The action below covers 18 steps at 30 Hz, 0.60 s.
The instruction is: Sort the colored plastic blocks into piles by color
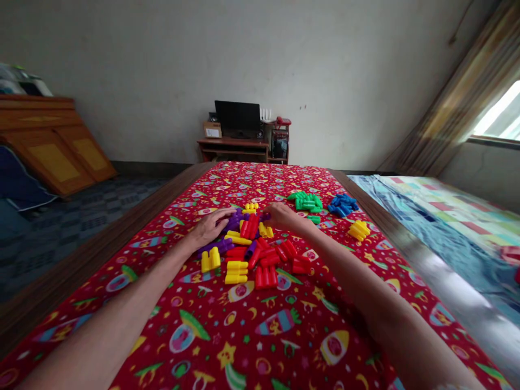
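Observation:
A mixed heap of red, yellow and purple plastic blocks (254, 252) lies on a table covered with a red rocket-print cloth (244, 336). My left hand (209, 227) rests palm down at the heap's far left edge, fingers stretched toward purple blocks (234, 221). My right hand (282, 215) lies at the heap's far right edge, its fingers curled over blocks; what they hold is hidden. Sorted piles lie beyond: green blocks (307, 201), blue blocks (342, 205) and a small yellow pile (359, 230).
The table's wooden edge (406, 238) runs along the right, with a bed under a patchwork sheet (447, 216) beside it. A desk with a monitor (238, 119) stands at the far wall. A wooden cabinet (52, 141) is on the left.

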Tool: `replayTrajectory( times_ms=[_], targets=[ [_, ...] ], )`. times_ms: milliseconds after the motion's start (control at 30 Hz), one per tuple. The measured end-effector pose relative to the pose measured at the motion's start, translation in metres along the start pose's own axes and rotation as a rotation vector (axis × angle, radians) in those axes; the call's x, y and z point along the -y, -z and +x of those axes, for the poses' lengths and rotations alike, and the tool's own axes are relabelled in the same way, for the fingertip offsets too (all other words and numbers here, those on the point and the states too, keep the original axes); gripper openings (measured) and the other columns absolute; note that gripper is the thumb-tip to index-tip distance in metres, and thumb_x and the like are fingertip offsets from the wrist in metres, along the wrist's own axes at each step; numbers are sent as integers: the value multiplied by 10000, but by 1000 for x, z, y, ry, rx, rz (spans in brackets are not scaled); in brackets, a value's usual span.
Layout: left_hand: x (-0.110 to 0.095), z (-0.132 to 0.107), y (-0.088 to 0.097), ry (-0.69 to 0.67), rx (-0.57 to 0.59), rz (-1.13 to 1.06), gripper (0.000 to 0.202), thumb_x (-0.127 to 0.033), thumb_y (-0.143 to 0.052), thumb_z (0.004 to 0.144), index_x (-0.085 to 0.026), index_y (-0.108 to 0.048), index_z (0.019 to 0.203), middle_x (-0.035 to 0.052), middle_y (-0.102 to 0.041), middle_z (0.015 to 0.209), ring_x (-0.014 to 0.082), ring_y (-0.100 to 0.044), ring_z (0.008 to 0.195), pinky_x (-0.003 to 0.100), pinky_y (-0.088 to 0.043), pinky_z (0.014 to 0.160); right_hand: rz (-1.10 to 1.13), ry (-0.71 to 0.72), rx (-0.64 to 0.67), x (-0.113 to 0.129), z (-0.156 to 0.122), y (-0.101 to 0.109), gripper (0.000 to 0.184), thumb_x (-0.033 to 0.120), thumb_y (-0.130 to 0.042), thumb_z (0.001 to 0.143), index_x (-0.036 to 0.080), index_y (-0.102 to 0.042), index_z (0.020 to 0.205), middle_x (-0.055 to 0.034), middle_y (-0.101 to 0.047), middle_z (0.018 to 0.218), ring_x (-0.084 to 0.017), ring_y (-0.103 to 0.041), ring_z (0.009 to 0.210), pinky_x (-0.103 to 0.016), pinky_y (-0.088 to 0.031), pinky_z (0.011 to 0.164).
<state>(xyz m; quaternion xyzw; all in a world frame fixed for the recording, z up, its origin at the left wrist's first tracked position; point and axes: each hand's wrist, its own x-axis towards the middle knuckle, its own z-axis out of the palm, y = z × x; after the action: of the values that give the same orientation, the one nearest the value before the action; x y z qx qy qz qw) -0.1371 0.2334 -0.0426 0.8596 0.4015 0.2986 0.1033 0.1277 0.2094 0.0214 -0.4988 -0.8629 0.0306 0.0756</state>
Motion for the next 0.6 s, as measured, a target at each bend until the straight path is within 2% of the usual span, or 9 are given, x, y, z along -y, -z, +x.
replayTrajectory(
  times_ms=[100,200,300,367,433,500,600],
  targets=[
    [1,1,0,-23,-9,19,478,-403,-356,889,-131,-630,1171,142,-619,1303,243,-560,1222,432,-401,1083,30,-15,-38,-17,-32,15,195,233,-566,834,112,-708,891,-60,-658,775,-114,-512,671,-236,-315,605],
    [3,1,-1,-30,-16,42,460,-390,-341,893,-144,-646,1134,131,-617,1308,235,-559,1220,437,-402,1082,123,4,34,-42,-68,32,181,236,-565,824,119,-700,799,-8,-591,662,-90,-445,602,-231,-288,576],
    [6,1,-2,-36,-1,59,453,-395,-344,895,-155,-652,1124,122,-616,1313,234,-558,1216,440,-405,1079,253,55,141,-64,-92,44,249,296,-536,853,130,-709,790,6,-593,649,-89,-446,586,-223,-293,561],
    [8,1,-2,-34,-2,66,453,-406,-345,895,-162,-657,1115,118,-617,1312,237,-561,1211,442,-407,1077,261,56,138,-73,-96,46,285,320,-513,874,134,-727,856,-6,-630,683,-96,-476,599,-221,-309,566],
    [10,1,-2,-31,-4,72,454,-417,-345,894,-168,-665,1100,116,-620,1306,242,-565,1204,445,-413,1072,161,-36,50,-80,-95,44,282,297,-507,878,136,-735,909,-27,-663,727,-109,-521,626,-223,-324,580],
    [12,1,-2,-28,-3,77,461,-431,-348,891,-166,-672,1084,122,-626,1296,251,-570,1196,454,-419,1065,4,-203,-44,-85,-92,39,269,256,-502,873,141,-738,933,-58,-689,779,-134,-569,668,-233,-333,591],
    [14,2,-3,-30,-9,74,473,-454,-347,889,-169,-680,1068,125,-635,1277,259,-578,1182,465,-423,1060,-136,-341,-42,-88,-93,27,281,218,-506,874,166,-720,1047,-101,-713,949,-177,-627,814,-238,-365,635]
  ],
)
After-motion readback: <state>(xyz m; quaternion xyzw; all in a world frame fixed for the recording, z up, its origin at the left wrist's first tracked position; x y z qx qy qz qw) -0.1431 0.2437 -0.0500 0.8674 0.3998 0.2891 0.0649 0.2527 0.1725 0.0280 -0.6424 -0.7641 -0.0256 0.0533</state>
